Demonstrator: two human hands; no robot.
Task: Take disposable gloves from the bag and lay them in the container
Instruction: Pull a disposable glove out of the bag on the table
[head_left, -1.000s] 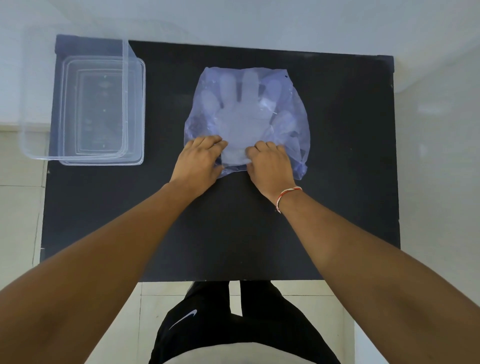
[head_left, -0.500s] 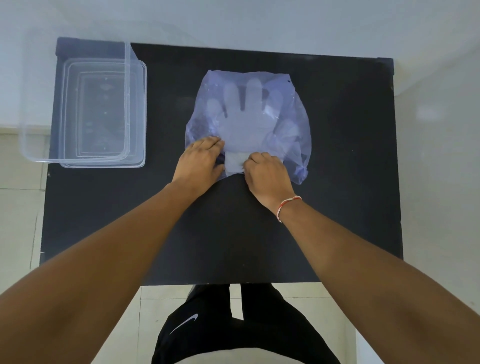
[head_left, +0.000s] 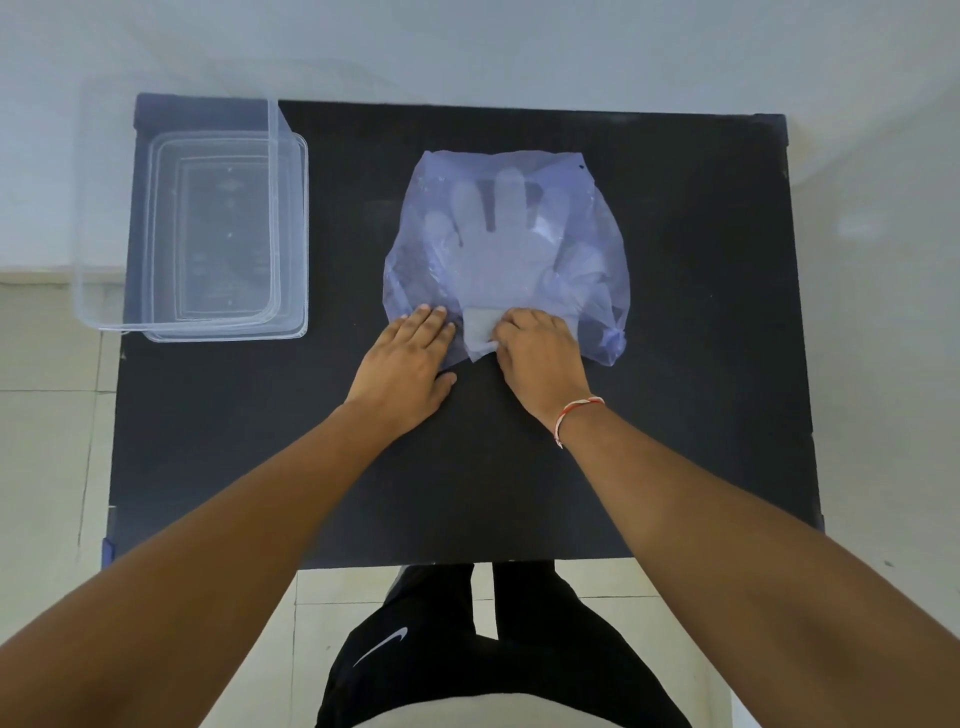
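A translucent bluish plastic bag (head_left: 582, 208) lies flat at the middle of the black table (head_left: 701, 364). A stack of clear disposable gloves (head_left: 498, 249) shows through it, fingers pointing away from me. The gloves' cuff end (head_left: 478, 332) sticks out of the bag's near opening. My right hand (head_left: 540, 358) pinches that cuff with its fingertips. My left hand (head_left: 410, 364) lies flat with fingers together on the bag's near left edge, pressing it to the table. A clear rectangular container (head_left: 291, 239) stands at the table's far left corner.
The container overhangs the table's left edge a little. Beyond the table are a pale wall and a tiled floor (head_left: 47, 441). My legs in black trousers (head_left: 467, 649) stand at the table's near edge.
My right hand has slid toward me and pulled the gloves' cuff a little out of the bag's opening. My left hand has stayed on the bag's edge, flattening.
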